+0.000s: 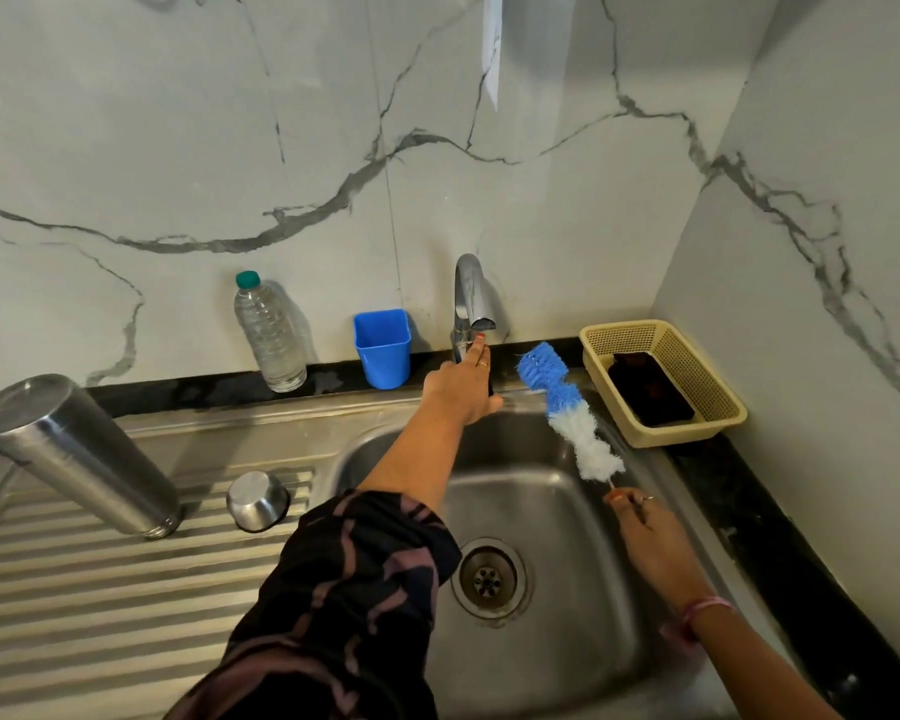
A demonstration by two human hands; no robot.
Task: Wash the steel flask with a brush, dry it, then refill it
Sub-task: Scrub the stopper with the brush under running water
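Note:
The steel flask (81, 457) stands upside down on the ribbed drainboard (100, 589) at the left, mouth down. Its steel cap (257, 500) sits inverted just to its right. My right hand (645, 532) grips the thin handle of a blue and white bottle brush (567, 407), whose bristle head points up over the sink's (661, 475) back right corner. My left hand (463, 384) reaches to the base of the chrome tap (470, 298), fingers stretched out and touching its lever. No water is seen running from the spout.
A clear plastic water bottle (270, 332) with a green cap and a blue plastic cup (383, 348) stand on the black ledge by the marble wall. A beige basket (663, 381) holding a dark item sits at the right corner. The drain (488, 578) lies mid-basin.

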